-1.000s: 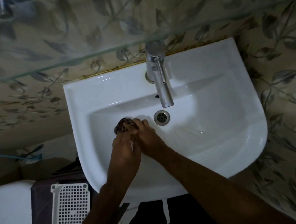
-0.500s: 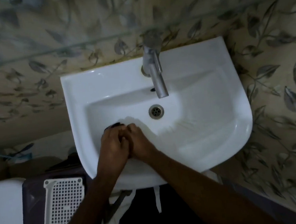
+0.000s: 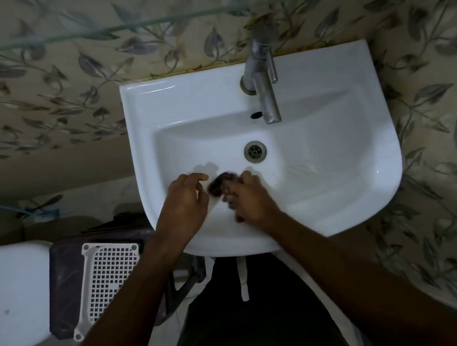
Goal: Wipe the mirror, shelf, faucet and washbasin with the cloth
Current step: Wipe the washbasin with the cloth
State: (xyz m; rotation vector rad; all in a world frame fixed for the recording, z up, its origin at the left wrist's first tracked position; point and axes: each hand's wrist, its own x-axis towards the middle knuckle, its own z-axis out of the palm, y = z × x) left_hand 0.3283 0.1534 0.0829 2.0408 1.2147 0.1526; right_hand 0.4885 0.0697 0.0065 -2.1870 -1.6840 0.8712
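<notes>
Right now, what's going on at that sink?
A person is leaning over a white washbasin, cleaning it by hand. The right hand grips a dark, bunched-up cloth low in the bowl, just in front of the drain; it looks blurred. The left hand is beside the cloth with fingers loosely open, holding nothing. The faucet is not running.

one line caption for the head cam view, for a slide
Right hand bunches a dark cloth inside the white washbasin, left hand open alongside.
</notes>
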